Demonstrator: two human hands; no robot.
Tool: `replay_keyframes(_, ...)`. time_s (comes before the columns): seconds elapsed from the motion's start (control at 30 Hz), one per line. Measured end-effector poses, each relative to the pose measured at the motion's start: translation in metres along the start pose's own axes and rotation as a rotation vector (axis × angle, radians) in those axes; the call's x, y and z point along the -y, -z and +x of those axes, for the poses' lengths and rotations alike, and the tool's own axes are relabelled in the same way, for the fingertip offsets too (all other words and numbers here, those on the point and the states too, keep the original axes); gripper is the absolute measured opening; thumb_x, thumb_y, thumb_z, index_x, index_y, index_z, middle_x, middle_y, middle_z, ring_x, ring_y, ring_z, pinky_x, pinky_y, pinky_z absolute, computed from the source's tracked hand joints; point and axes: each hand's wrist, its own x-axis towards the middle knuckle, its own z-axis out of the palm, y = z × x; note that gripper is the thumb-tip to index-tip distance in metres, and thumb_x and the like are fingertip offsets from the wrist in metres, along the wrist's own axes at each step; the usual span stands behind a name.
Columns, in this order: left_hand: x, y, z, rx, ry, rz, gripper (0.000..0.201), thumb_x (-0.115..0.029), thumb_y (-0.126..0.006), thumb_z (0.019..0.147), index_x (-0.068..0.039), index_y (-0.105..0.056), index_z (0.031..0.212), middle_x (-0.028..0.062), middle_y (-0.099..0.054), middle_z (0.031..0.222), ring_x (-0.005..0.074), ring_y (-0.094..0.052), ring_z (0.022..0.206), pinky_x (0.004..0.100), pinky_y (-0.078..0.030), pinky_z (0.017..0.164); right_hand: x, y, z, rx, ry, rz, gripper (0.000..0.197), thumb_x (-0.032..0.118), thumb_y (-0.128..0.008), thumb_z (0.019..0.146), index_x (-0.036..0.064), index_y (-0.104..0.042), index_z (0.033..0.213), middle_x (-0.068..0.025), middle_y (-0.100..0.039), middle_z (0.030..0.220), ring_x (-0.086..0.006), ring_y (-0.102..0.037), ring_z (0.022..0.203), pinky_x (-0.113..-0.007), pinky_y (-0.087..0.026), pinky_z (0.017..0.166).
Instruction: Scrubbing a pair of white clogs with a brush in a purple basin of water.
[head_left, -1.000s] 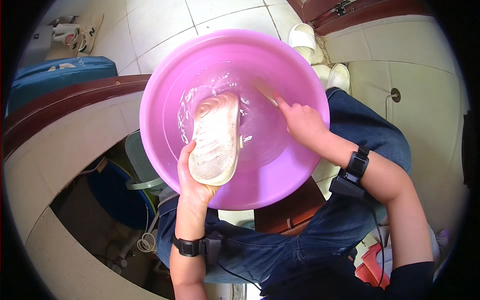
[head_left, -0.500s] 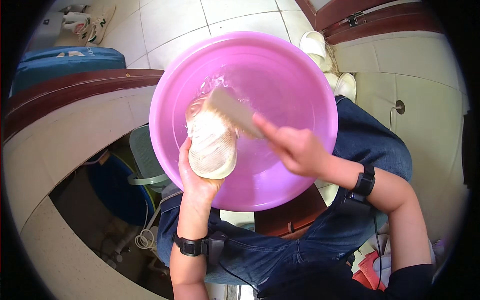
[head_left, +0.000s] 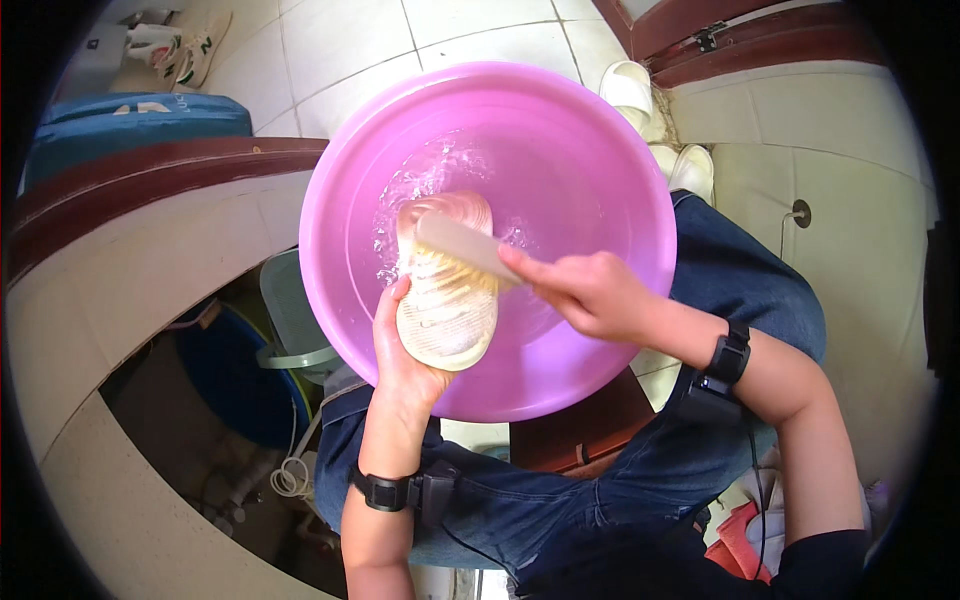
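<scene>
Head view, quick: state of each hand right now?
Left hand: closed, holding the pale shoe sole up by its near end; fingers underneath hidden.
Right hand: closed, holding the brush against the shoe.

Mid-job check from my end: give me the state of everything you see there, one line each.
White shoe: sole up, held over the basin
Brush: bristles down, against the shoe's sole
Left hand: closed on the shoe's near end
Right hand: closed on the brush handle, index finger extended along it
Basin: upright, holding water
Water: rippled around the shoe
Wrist straps: fastened
Reddish cloth: crumpled
</scene>
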Motion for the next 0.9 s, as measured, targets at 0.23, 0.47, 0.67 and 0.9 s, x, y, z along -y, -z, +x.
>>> replay_keyframes(0.23,0.000,0.001,0.000,0.056,0.047,0.008,0.053,-0.035,-0.046,0.087,0.000,-0.046,0.128,0.0195,-0.056,0.121,0.0326,-0.059,0.105,0.0451,-0.050,0.088,0.002,0.008,0.005,0.066,-0.025,-0.030,0.058,0.005,-0.054,0.083,0.0180,-0.042,0.138,-0.0138,-0.054,0.063,-0.0297,-0.056,0.054,-0.039,-0.044,0.052)
replay_keyframes(0.47,0.001,-0.005,-0.004,0.075,0.075,0.067,0.047,-0.032,-0.050,0.087,-0.001,-0.050,0.123,0.0158,-0.059,0.118,0.0290,-0.060,0.104,0.0418,-0.050,0.088,-0.005,0.010,0.006,0.053,-0.011,-0.046,0.059,0.004,-0.055,0.082,0.0194,-0.042,0.137,-0.0147,-0.056,0.063,-0.0301,-0.057,0.055,-0.039,-0.045,0.052)
replay_keyframes(0.67,0.007,-0.005,-0.005,0.067,0.092,0.122,0.045,-0.029,-0.051,0.087,0.000,-0.051,0.122,0.0151,-0.060,0.114,0.0270,-0.061,0.101,0.0404,-0.051,0.086,-0.027,0.015,0.007,0.076,-0.266,-0.217,0.062,0.008,-0.053,0.082,0.0262,-0.037,0.139,-0.0135,-0.057,0.060,-0.0317,-0.058,0.054,-0.042,-0.046,0.053)
replay_keyframes(0.9,0.010,-0.005,-0.005,0.021,0.088,0.202,0.045,-0.026,-0.051,0.086,0.002,-0.051,0.121,0.0171,-0.061,0.113,0.0287,-0.062,0.098,0.0404,-0.051,0.085,-0.014,0.016,0.010,0.129,-0.233,-0.030,0.059,0.005,-0.055,0.083,0.0251,-0.042,0.137,-0.0141,-0.059,0.065,-0.0305,-0.059,0.055,-0.038,-0.046,0.053)
